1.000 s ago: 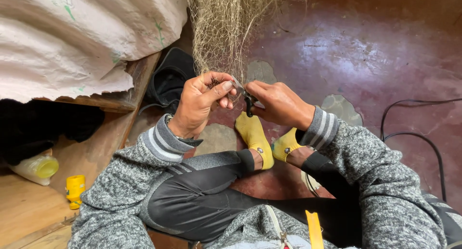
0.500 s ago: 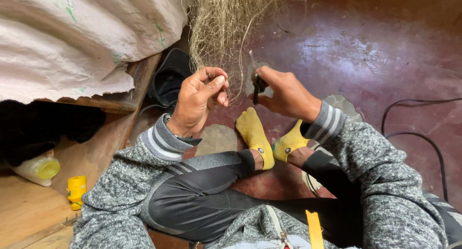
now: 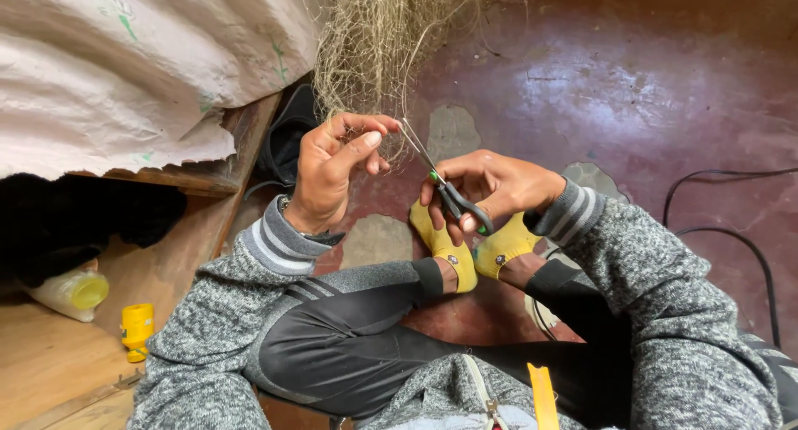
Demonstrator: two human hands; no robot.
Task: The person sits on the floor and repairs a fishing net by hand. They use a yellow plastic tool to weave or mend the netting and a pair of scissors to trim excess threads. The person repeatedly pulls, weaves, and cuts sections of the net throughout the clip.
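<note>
Scissors [image 3: 445, 185] gripped, right hand [image 3: 490, 185], blades raised

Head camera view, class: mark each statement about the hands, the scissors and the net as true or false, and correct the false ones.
1. The right hand holds scissors. True.
2. The scissors' blades are shut. False: they are open, pointing up at the net.
3. The left hand pinches strands of the net. True.
4. The person wears red socks. False: the socks are yellow.
5. A yellow-capped bottle lies at lower left. True.
</note>
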